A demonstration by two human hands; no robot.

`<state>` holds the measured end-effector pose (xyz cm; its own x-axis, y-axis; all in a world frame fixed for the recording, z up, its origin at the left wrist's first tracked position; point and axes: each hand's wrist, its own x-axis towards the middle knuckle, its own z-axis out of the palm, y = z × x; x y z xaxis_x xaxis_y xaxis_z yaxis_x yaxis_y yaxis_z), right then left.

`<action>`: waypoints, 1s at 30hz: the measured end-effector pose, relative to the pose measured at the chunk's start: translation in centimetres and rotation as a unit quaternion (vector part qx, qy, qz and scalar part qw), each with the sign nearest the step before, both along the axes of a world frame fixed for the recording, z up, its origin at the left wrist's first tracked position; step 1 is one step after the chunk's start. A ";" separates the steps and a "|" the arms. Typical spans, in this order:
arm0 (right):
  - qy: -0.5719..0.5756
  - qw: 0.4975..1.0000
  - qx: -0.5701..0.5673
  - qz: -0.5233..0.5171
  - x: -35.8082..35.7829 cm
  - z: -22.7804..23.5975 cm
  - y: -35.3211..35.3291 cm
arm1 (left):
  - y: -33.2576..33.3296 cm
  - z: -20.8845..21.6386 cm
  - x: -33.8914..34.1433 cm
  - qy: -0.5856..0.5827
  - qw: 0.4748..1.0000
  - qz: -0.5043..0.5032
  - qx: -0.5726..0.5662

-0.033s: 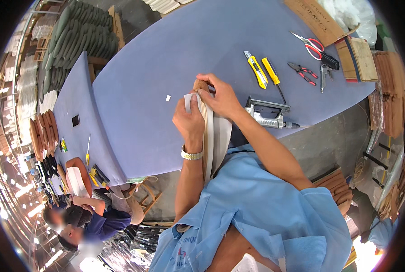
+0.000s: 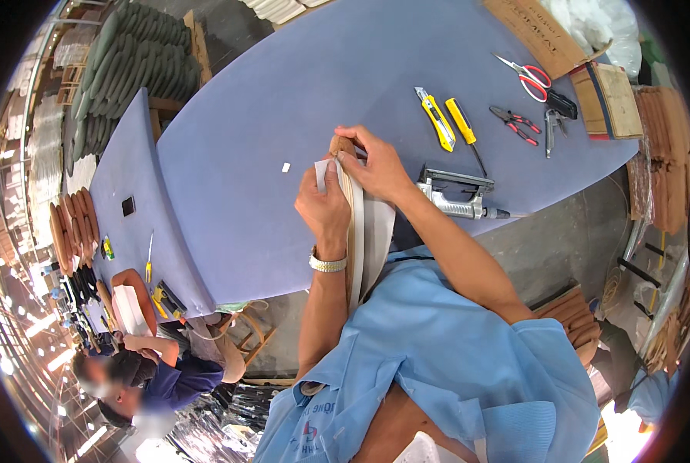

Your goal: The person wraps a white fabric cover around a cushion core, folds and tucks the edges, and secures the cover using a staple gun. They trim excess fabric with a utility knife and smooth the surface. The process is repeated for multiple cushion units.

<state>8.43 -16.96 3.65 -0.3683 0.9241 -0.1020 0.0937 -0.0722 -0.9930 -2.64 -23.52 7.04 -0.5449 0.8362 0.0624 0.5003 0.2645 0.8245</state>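
A long, narrow panel [image 2: 356,231] with pale layered edges and a brown covered far end [image 2: 343,145] stands on edge against my body, its near end by my blue shirt. My left hand [image 2: 326,210], with a metal watch on the wrist, is closed on its left side near the far end, thumb pressed on a white flap [image 2: 321,171]. From the right, my right hand [image 2: 380,166] pinches the brown cover at the tip, fingers bent over it. What lies between those fingertips is hidden. Right of my right forearm lies a silver staple gun [image 2: 457,202].
On the blue-grey table [image 2: 245,154] are a yellow utility knife [image 2: 438,119], a screwdriver [image 2: 462,119], pliers [image 2: 517,123], red-handled scissors [image 2: 532,79] and a white scrap [image 2: 285,167]. Cardboard [image 2: 534,35] borders the far right. Co-workers [image 2: 167,378] sit at the lower left.
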 end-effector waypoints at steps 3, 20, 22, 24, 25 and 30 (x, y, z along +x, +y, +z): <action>0.015 1.000 -0.026 0.004 0.0 -0.1 0.7 | 0.4 -0.5 0.6 0.027 0.999 0.004 0.028; 0.147 0.983 -0.109 -0.012 0.0 -1.7 0.8 | -0.5 -2.1 1.1 0.075 0.984 -0.082 0.141; 0.133 0.983 -0.123 -0.001 0.0 -0.5 0.8 | -0.5 -2.0 1.2 0.082 0.984 -0.085 0.131; 0.127 0.983 -0.131 0.007 0.1 -0.5 1.0 | -0.4 -1.7 1.3 0.094 0.985 -0.093 0.113; 0.127 0.983 -0.132 0.010 0.3 -1.0 1.3 | -0.4 -1.6 1.3 0.100 0.985 -0.097 0.105; 0.126 0.982 -0.137 -0.001 0.1 -1.5 1.9 | 0.2 -1.0 1.1 0.109 0.982 -0.112 0.107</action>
